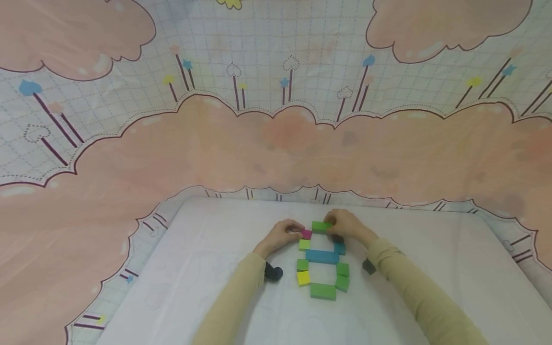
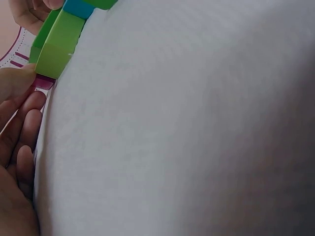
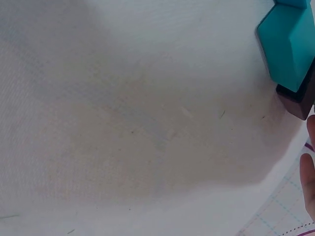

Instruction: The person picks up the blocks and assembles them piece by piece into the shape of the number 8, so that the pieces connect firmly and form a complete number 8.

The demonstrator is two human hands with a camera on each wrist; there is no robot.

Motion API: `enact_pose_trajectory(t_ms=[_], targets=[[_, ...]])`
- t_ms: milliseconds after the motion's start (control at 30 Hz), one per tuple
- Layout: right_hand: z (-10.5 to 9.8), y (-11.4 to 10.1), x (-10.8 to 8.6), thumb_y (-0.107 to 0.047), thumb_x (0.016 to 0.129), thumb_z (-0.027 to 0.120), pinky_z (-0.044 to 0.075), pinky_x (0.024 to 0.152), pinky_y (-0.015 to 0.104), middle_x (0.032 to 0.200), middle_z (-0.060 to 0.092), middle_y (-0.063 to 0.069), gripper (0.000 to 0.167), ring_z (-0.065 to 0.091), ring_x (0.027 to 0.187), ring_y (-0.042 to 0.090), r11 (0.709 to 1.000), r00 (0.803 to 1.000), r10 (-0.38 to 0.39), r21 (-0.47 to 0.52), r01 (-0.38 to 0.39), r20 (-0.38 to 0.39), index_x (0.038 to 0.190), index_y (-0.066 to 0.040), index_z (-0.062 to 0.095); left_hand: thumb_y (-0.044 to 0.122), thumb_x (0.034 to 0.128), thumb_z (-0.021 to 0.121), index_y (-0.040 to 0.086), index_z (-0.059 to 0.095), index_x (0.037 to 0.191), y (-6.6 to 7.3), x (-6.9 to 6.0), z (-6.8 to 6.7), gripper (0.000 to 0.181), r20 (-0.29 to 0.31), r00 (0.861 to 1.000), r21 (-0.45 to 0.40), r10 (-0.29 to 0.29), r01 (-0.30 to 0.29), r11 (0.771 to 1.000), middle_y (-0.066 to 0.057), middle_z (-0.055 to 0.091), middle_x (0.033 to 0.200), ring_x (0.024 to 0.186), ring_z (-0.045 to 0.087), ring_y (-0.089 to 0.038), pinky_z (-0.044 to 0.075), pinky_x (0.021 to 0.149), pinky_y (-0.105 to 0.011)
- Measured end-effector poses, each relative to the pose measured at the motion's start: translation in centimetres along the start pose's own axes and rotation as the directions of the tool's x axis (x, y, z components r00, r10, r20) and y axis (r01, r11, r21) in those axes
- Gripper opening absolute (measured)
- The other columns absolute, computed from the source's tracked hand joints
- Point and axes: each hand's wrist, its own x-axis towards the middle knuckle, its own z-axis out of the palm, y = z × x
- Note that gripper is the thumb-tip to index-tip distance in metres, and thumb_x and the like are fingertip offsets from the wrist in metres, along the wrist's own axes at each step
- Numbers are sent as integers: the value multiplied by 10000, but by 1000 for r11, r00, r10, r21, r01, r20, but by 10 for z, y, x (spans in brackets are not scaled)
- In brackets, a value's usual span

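Small coloured blocks lie on the white tabletop, arranged like a figure eight. My left hand (image 1: 282, 235) pinches a magenta block (image 1: 306, 234) at the upper left, beside a lime green block (image 1: 304, 245). At the top, my right hand (image 1: 346, 224) holds the right end of a long green block (image 1: 320, 227) with curled fingers. Below that hand sits a dark block (image 3: 295, 104), touching a teal block (image 3: 288, 46). A long blue block (image 1: 322, 257) crosses the middle. In the right wrist view only some fingertips (image 3: 307, 179) show.
The lower loop has green blocks (image 1: 342, 270) on the right, a yellow block (image 1: 304, 278) on the left and a long green block (image 1: 323, 292) at the bottom. Black wrist devices (image 1: 273, 272) show by both sleeves. A patterned cloth (image 1: 284, 153) hangs behind the table.
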Motion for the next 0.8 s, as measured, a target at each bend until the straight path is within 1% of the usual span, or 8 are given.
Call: enact_pose_trajectory(t_ms=[100,367,600,800], targets=[[0,1,0,-151,811,715,496,943,473,1096,673,125,323,620,1027,281,1000,1000,1,-10,-1,2,1113,-52,658,250,904,639,187,665,1162,1,-1,0,267,0,1000,1,-3,3,1000,-19,657,1169,1108,544,-185,419,1002,-410],[2,0,0,-153,825,706,508,925,459,1104,668,101,314,610,975,228,999,999,39,-10,-39,33,1125,-73,659,265,904,636,191,660,1165,1,-1,0,273,3,1000,-4,-4,4,1000,-22,652,1176,1101,548,-195,431,980,-413],[5,1,0,-148,835,700,520,907,439,1116,666,103,319,604,922,201,999,999,42,-4,-41,35,1141,-72,653,272,902,636,200,661,1162,1,-1,0,271,0,1000,3,-11,11,1000,-16,649,1167,1081,543,-181,428,969,-401],[6,1,0,-150,833,701,519,906,442,1122,664,98,322,606,934,204,999,999,37,-11,-36,33,1142,-77,651,268,908,630,204,660,1164,2,-3,0,266,-4,1000,7,-16,16,1000,-13,650,1164,1069,544,-177,432,965,-389]])
